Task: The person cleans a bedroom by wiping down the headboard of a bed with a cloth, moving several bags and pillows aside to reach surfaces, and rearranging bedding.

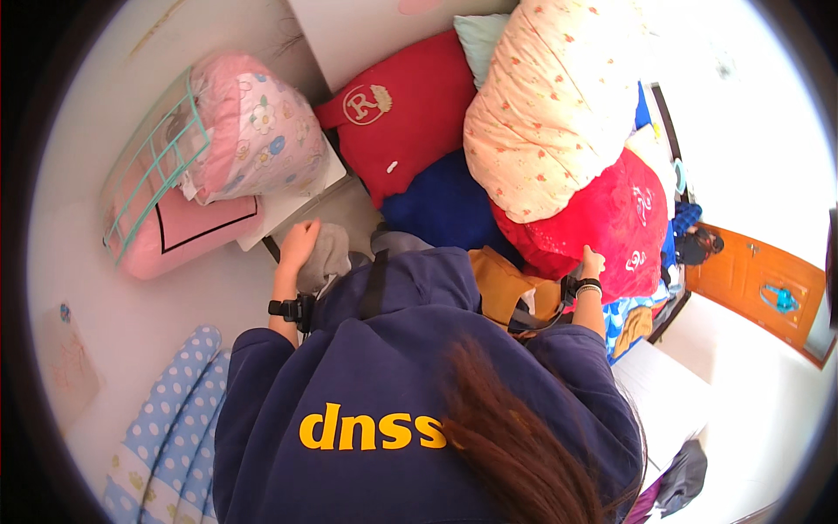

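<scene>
Left hand point(298, 243) closed in a fist on grey cloth point(330, 255), just beside the white board point(292, 203) under the floral bundle point(253, 140). Right hand point(592, 262) pressed against red quilt point(615, 223); fingers apparently curled into the fabric, grip partly hidden. Red quilt wedged beneath peach floral duvet point(550, 113), touching blue cushion point(445, 205). Red pillow point(406, 109) behind. Orange door point(755, 279) at right.

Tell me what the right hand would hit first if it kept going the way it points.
The right hand already looks pressed against the red embroidered quilt bundle; going straight on would push deeper into it, though depth is hard to judge.
</scene>
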`<state>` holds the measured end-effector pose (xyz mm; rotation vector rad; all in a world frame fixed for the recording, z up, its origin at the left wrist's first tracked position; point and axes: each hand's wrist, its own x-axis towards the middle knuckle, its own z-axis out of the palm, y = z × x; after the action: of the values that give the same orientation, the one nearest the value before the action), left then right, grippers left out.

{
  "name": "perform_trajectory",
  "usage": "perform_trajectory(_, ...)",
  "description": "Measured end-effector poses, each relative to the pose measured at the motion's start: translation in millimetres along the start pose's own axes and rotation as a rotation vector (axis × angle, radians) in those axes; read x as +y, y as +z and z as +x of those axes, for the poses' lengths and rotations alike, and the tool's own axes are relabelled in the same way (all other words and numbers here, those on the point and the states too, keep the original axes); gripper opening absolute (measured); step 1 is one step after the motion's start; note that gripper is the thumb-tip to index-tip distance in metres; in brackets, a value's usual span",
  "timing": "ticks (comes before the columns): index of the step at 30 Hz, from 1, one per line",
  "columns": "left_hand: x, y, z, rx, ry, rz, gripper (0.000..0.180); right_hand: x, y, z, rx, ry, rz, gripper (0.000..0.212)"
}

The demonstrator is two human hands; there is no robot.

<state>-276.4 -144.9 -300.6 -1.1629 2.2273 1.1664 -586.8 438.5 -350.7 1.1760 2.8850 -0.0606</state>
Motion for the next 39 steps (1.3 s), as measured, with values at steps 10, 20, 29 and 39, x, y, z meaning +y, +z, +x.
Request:
perform_trajectory(10, 19, -55, -23, 0.369, -0.030, -0.840, 0.044, -42, 41, 48, -0.836, -0.291, 0.605, 0.026)
perform_trajectory(20, 40, -248, -27, 1.048, 0.394, -1.468, 0.038, -100, 15, 110, -0.994, -0.366, -0.550, 0.033)
perform_trajectory(29, -109, -307, 89, 0.795, 0.042, -1.150, 0.051, -276, -98, 68, -0.288, -1.015, 0.692, 0.038)
perform_trajectory(39, 1, -268, 46, 1.503, 0.266, -0.187, 0.031, -450, -135, -53, 0.502, -1.283, 0.570, 0.077)
